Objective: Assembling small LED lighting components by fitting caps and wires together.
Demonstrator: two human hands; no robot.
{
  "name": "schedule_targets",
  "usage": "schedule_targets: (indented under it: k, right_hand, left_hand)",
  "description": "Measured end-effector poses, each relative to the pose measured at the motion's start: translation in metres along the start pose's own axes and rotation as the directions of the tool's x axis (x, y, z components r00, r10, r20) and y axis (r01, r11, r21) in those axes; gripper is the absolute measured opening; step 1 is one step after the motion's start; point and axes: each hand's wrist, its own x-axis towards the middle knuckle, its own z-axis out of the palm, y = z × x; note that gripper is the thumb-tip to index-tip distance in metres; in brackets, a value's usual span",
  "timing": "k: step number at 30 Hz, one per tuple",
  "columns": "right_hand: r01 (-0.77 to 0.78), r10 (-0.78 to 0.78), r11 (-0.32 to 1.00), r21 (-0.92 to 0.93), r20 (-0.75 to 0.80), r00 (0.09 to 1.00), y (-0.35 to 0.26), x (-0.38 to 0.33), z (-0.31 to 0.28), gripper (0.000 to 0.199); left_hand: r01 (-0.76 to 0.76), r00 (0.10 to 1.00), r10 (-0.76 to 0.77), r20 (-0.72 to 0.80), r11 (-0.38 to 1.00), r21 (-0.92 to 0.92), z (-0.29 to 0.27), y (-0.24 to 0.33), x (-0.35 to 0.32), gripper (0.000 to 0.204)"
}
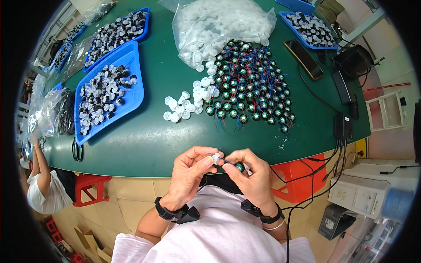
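Just off the green tabletop (144, 144) edge, the left hand (189, 175) pinches a white plastic cap (216, 158) while the right hand (251, 175) clamps a small wired speaker (239, 166), mid-assembly; next, careful alignment seems needed.

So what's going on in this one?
A person sits at a green table. The left hand pinches a small white plastic cap, and the right hand holds a small round green-and-black wired part against it. More caps and wired parts lie heaped ahead, beside blue trays.

A green worktable (144, 144) stands over a beige floor (123, 197) with red stools (90, 186).
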Motion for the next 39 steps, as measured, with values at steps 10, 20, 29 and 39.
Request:
schedule_targets:
  k: [10, 20, 29, 39]
  right_hand:
    - [0.205, -0.216, 0.944, -0.257, -0.016, 0.976, -0.007, 0.002, 0.000, 0.012]
    - [0.260, -0.285, 0.925, -0.276, -0.056, 0.957, -0.005, 0.002, 0.002, 0.015]
    - [0.266, -0.299, 0.920, -0.289, -0.076, 0.951, -0.004, 0.001, 0.004, 0.011]
    - [0.280, -0.322, 0.900, -0.333, -0.078, 0.943, -0.003, 0.000, 0.009, 0.013]
  left_hand:
    - [0.043, 0.998, -0.041, 0.054, 0.999, -0.024, -0.003, -0.002, 0.001, 0.021]
    - [0.079, 0.995, -0.073, 0.071, 0.993, -0.086, -0.004, -0.003, 0.001, 0.023]
    - [0.075, 0.995, -0.067, 0.078, 0.993, -0.091, -0.004, -0.003, 0.000, 0.022]
    - [0.037, 0.999, -0.037, -0.002, 0.999, 0.001, -0.001, -0.008, -0.001, 0.021]
